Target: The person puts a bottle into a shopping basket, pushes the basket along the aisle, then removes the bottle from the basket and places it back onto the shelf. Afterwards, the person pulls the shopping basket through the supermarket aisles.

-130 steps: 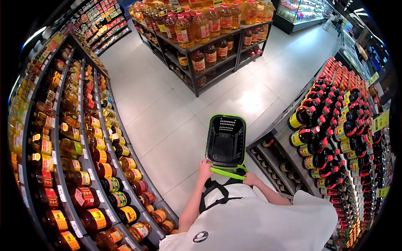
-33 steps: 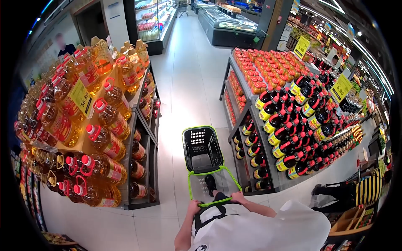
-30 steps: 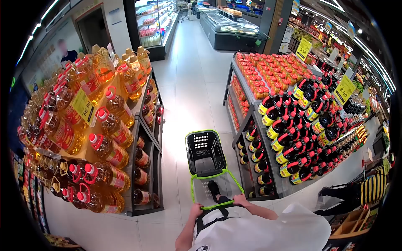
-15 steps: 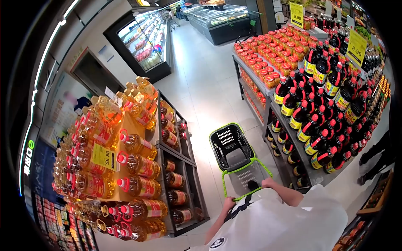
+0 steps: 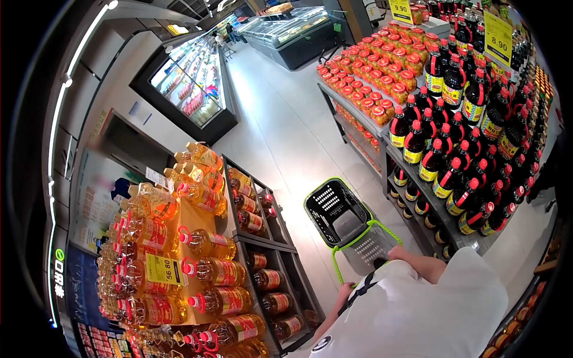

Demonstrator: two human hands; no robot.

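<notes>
A black shopping basket with a bright green rim stands on the floor in front of me. Its green handle reaches back towards my body. My left hand is closed around the handle's near left end, by a dark strap. At the near right end, my right hand is closed on the same handle. My white shirt hides the handle's crossbar and part of the fingers. The basket's visible inside holds no goods.
Large bottles of cooking oil fill the left display, tagged 56.80. On the right shelf stand red-lidded jars and dark red-capped bottles. Tiled floor runs between them towards freezer cases and distant people.
My view has turned and shifted, so the oil display sits lower and further right and the jars further left. Both hands stay on the basket's handle.
</notes>
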